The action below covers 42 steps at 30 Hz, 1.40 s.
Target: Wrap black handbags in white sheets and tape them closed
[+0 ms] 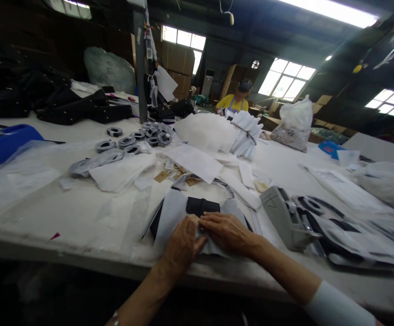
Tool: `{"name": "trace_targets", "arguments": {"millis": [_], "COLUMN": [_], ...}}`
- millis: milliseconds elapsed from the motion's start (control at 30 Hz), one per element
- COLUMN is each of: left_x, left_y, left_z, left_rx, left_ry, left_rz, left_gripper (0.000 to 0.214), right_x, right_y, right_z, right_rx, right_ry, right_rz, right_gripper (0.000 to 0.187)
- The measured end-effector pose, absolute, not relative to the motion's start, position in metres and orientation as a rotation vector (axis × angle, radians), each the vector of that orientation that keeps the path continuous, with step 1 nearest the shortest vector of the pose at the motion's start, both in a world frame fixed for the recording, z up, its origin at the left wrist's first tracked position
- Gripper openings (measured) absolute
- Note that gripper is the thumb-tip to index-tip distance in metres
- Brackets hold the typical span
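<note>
A black handbag [154, 224] lies at the table's front edge, with white tissue paper [171, 213] over its front. Its black strap flap [197, 206] shows above the paper, and a wrapped handle [229, 186] arches behind. My left hand [182, 240] is closed at the paper's lower middle, fingers bent and thumb towards the right, seemingly pinching the paper. Beside it my right hand [226, 231] lies with fingers stretched out across the flap's lower end, its thumb hidden. A small brassy spot [202, 229] shows between the hands; the rest of the fastening is covered.
A grey tape dispenser [281, 219] stands to the right, next to another paper-covered black bag [356, 240]. Several wrapped strap coils [127, 141] lie at the back left. Paper stacks [207, 131] rise behind the bag. Across the table is a person in yellow [229, 102].
</note>
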<state>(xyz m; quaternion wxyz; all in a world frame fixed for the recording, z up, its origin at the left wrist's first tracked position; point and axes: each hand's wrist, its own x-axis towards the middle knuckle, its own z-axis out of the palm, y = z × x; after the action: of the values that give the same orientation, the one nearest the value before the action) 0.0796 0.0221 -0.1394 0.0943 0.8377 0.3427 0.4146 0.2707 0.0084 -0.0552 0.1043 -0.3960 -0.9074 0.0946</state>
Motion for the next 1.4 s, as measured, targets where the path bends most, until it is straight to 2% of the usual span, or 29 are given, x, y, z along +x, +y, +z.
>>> {"name": "trace_targets", "arguments": {"millis": [200, 400, 700, 900, 1000, 1100, 1233, 1400], "left_x": [0.076, 0.064, 0.052, 0.056, 0.061, 0.063, 0.058, 0.05], "left_y": [0.023, 0.023, 0.017, 0.017, 0.02, 0.024, 0.031, 0.034], "left_z": [-0.137, -0.119, -0.1, -0.084, -0.083, -0.09, -0.105, -0.109], "left_rx": [2.498, 2.627, 2.669, 2.781, 2.881, 2.961, 2.919, 2.809], "left_ry": [0.957, 0.84, 0.762, 0.771, 0.806, 0.772, 0.628, 0.614], "left_rz": [1.131, 0.862, 0.681, 0.494, 0.382, 0.42, 0.648, 0.676], "left_gripper": [0.036, 0.044, 0.058, 0.055, 0.038, 0.021, 0.037, 0.053], "right_x": [0.26, 0.253, 0.264, 0.258, 0.253, 0.25, 0.249, 0.245], "right_y": [-0.007, -0.013, -0.006, 0.018, 0.023, 0.021, 0.017, 0.019], "right_z": [-0.041, -0.043, -0.058, -0.044, -0.039, -0.038, -0.04, -0.043], "right_rx": [-1.212, -1.342, -1.584, -1.601, -1.625, -1.651, -1.615, -1.665], "right_ry": [-2.695, -2.653, -2.244, -2.473, -2.555, -2.604, -2.668, -2.671], "right_rz": [0.396, 0.417, 0.667, 0.554, 0.408, 0.278, 0.172, 0.095], "right_gripper": [0.031, 0.03, 0.031, 0.025, 0.022, 0.019, 0.019, 0.016]}}
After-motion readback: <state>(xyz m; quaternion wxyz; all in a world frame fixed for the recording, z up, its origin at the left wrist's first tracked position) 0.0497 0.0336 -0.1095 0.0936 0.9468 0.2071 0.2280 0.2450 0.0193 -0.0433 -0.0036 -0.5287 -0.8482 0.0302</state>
